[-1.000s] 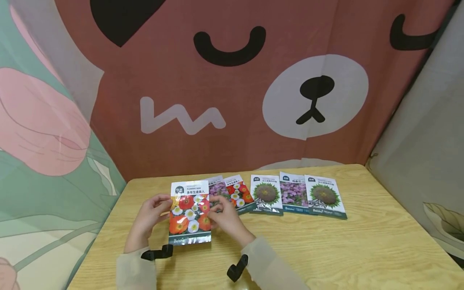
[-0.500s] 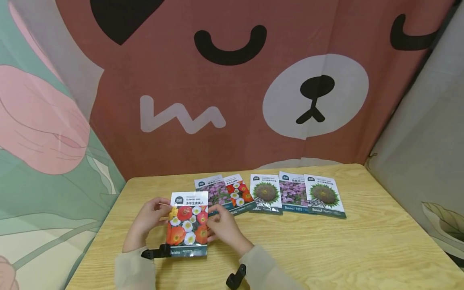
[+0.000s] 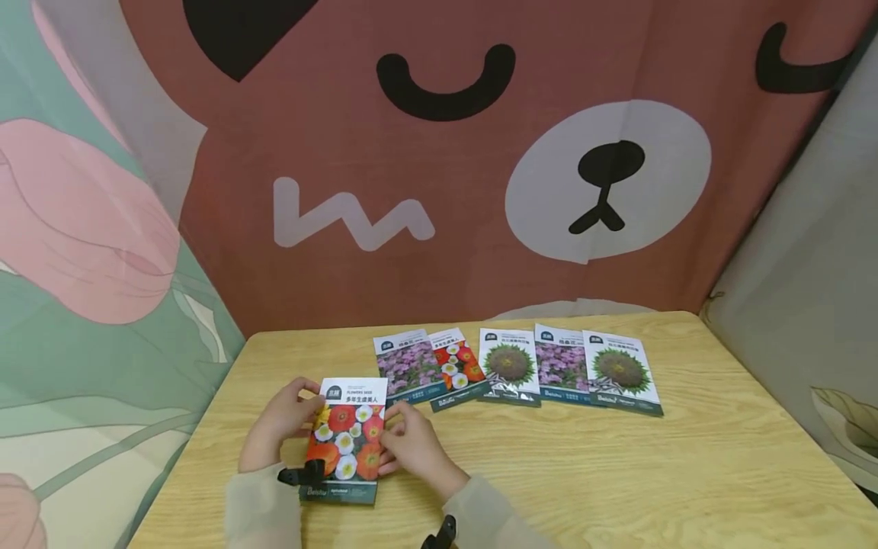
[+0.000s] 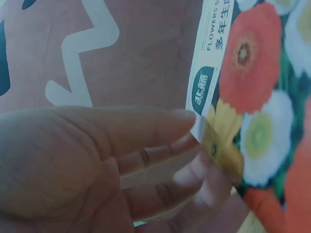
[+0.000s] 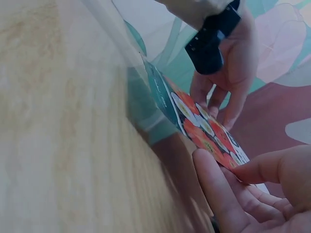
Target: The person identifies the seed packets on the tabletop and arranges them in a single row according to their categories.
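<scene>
A poppy seed packet point(image 3: 345, 438) with red, orange and white flowers is held between both hands at the table's left front. My left hand point(image 3: 280, 421) pinches its upper left corner; in the left wrist view the thumb lies on the front of the packet's corner point(image 4: 262, 121) and fingers are behind it. On the opposite edge, my right hand point(image 3: 414, 444) pinches the packet between thumb and finger, as the right wrist view shows. The packet is tilted, its face turned up. Whether its lower edge touches the wood cannot be told.
Behind the hands, several seed packets lie in an overlapping row: purple flowers point(image 3: 410, 367), poppies point(image 3: 458, 370), a sunflower point(image 3: 510, 366), more purple flowers point(image 3: 561, 364) and another sunflower point(image 3: 620, 370). The wooden table point(image 3: 583, 480) ends at a printed curtain point(image 3: 466, 282).
Both hands have brought the poppy packet down and toward the table's front, slightly left. The purple-flower packet behind it, partly covered before, now shows almost wholly.
</scene>
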`<state>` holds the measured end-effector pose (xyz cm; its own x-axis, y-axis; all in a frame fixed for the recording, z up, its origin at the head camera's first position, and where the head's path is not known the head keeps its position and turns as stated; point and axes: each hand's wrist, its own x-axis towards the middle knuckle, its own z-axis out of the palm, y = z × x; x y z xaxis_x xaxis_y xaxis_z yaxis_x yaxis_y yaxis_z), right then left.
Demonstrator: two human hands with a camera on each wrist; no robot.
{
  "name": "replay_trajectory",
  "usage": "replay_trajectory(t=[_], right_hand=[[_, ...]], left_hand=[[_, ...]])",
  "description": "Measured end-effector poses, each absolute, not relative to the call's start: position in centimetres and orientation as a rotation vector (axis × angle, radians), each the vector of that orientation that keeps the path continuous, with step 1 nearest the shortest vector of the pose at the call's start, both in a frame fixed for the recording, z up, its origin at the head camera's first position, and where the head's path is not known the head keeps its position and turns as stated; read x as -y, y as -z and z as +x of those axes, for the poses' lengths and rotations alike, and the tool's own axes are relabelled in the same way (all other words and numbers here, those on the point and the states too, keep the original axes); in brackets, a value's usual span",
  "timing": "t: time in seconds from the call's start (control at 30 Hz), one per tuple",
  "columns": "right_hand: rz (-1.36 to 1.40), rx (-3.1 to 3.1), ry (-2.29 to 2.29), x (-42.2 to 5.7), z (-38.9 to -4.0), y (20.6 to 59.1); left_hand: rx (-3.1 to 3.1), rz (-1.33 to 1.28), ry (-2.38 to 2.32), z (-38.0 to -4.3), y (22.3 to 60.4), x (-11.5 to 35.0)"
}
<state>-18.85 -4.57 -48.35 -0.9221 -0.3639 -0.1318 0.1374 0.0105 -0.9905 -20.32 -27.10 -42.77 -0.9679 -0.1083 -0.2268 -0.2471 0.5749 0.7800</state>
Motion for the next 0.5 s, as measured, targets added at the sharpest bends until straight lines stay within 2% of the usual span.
replay_trajectory(t=[0.5], right_hand=[[-0.268,-1.905,1.936,6.1,-18.4,49.8]], left_hand=[[-2.688,-0.389,-1.056,-20.4,43.9,27.5]])
